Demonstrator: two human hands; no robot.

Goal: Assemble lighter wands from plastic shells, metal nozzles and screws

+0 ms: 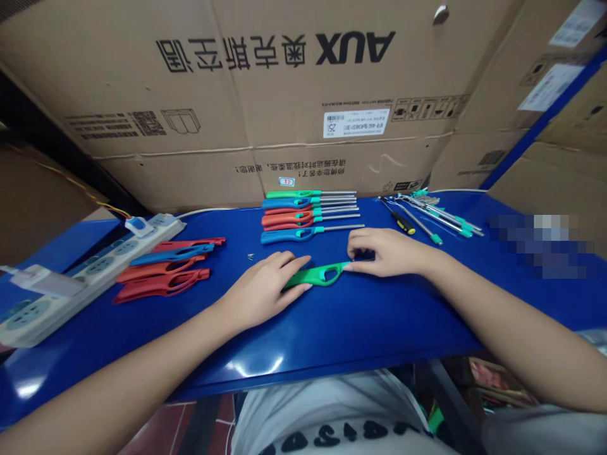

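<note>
Our left hand [270, 284] grasps the rear of the green lighter [310, 277] at the middle of the desk [370, 328], while our right hand [389, 253] pinches its teal front end, probably so it cannot twist. Around it, left to right, a power strip [111, 264] crowds the shells [156, 286], metal bits [251, 256] lie near the left hand, finished-looking lighters [282, 220] line up, seemingly for tidiness, and a screwdriver [403, 222] lies beside the rods [441, 213], with a carton [284, 88] walling off the back.

My left fingers [296, 265] hid the nine-o'clock end of the green handle [310, 277]; a three-o'clock patch [552, 245] was blurred.
</note>
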